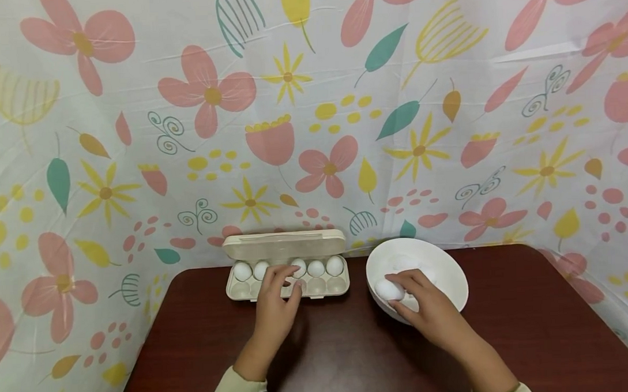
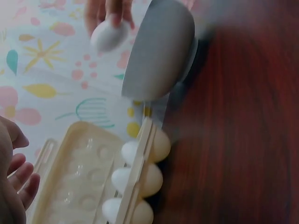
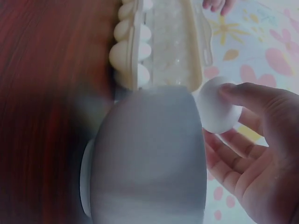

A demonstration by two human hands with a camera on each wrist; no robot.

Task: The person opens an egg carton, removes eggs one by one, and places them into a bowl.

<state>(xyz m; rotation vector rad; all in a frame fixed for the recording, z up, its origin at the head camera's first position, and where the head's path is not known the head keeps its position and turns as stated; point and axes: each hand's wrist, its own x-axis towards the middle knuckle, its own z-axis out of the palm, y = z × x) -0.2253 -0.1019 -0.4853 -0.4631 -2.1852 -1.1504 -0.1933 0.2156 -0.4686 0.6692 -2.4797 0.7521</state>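
No text, label, brand, number or sign can be read on the egg carton (image 1: 284,248), the bowl (image 1: 454,277), the eggs (image 1: 389,289), or the cloth (image 1: 335,62) behind the far edge of the tabletop (image 1: 351,356).

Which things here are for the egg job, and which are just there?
For the job:
- white egg in the right grip
- open egg carton
- eggs in the carton
- white bowl

Just there:
- reddish-brown table
- flower-patterned sheet behind
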